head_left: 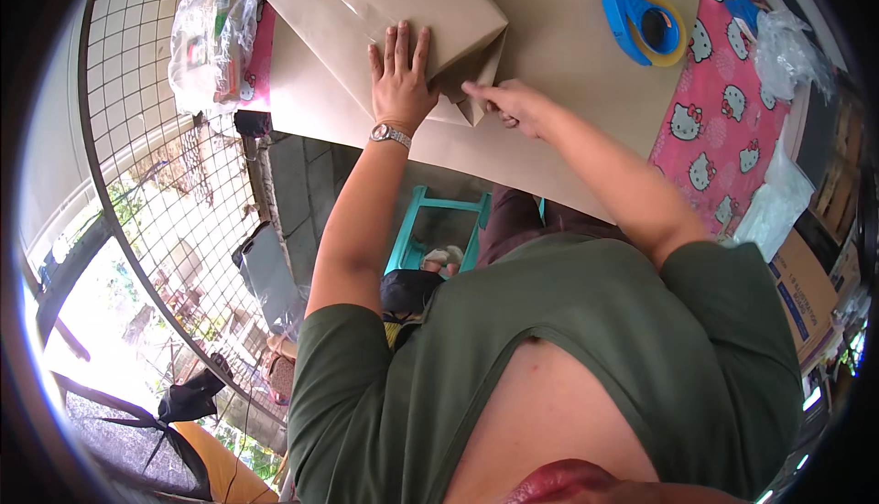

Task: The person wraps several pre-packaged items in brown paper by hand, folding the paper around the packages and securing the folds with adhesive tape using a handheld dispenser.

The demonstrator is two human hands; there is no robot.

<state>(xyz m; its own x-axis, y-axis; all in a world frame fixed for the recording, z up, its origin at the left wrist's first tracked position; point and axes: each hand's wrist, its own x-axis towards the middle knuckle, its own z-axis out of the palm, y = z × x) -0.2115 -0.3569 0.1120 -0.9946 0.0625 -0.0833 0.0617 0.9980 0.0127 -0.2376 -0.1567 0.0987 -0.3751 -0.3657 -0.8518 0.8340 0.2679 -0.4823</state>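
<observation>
A package wrapped in brown paper (366,0) lies at a slant on a larger brown paper sheet (558,138). My left hand (400,78) rests flat on top of it, fingers spread, with a metal watch (391,135) on the wrist. At the package's near right end, folded paper flaps (467,92) stand partly loose around a shadowed hollow. My right hand (513,106) is beside these flaps. One digit points out to the paper, and the other fingers curl in with nothing visible in them.
A blue tape dispenser (632,23) with a yellowish roll sits on the paper at the right. Pink patterned cloth (710,138) covers the table there. Plastic-wrapped items (215,46) are at the left by a wire grille (137,119). A turquoise stool (417,202) stands below.
</observation>
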